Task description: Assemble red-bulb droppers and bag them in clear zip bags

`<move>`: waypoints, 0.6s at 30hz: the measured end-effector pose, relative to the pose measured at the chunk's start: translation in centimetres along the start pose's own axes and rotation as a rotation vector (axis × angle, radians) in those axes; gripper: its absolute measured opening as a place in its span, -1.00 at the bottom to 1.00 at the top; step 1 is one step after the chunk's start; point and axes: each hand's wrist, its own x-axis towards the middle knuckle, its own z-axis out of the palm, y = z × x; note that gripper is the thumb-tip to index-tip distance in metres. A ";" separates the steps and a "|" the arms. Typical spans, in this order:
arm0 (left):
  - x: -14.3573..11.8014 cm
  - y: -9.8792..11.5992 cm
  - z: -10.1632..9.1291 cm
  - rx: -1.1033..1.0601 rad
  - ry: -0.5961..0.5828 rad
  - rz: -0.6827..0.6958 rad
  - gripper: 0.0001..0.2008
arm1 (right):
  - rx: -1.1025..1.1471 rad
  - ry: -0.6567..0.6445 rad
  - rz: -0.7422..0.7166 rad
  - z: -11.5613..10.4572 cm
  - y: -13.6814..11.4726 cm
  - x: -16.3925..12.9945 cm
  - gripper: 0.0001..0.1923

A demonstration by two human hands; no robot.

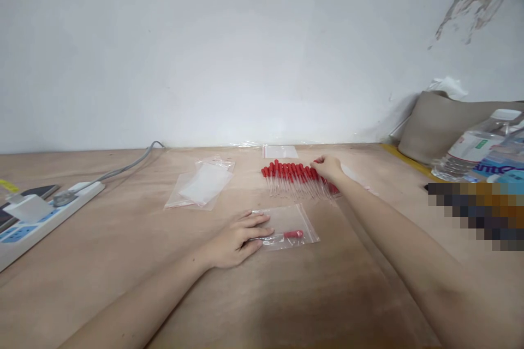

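Note:
My left hand point(241, 237) lies palm down with its fingers stretched out on a clear zip bag point(309, 223). Inside this bag is one dropper with a red bulb point(293, 234); its thin stem runs under my fingertips. Beyond the bag, several droppers point(292, 172) form a row, their red bulbs toward the wall and their clear stems toward me. At the row's right end, my right hand point(328, 167) has thumb and forefinger pinched together on a dropper's red bulb point(314, 164). Its other fingers are curled, and the hand partly hides the bulbs below.
A pile of clear bags point(200, 185) lies left of the droppers. A white card or bag point(280, 151) sits behind them by the wall. A power strip point(53, 223) with a cable is at far left. Bottles point(470, 144) and a grey-brown bag point(428, 125) stand at right.

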 end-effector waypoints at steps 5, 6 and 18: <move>0.0 0.2 -0.6 0.031 -0.039 0.024 -0.63 | 0.211 0.106 -0.041 -3.1 -0.3 -1.9 -0.75; 0.0 0.2 -0.7 0.037 -0.050 0.030 -0.62 | 0.340 0.120 -0.051 -3.8 -0.2 -2.9 -0.76; 0.1 -0.1 -0.4 0.030 -0.036 0.045 -0.62 | 1.205 -0.135 0.383 -2.6 1.7 -12.9 -0.89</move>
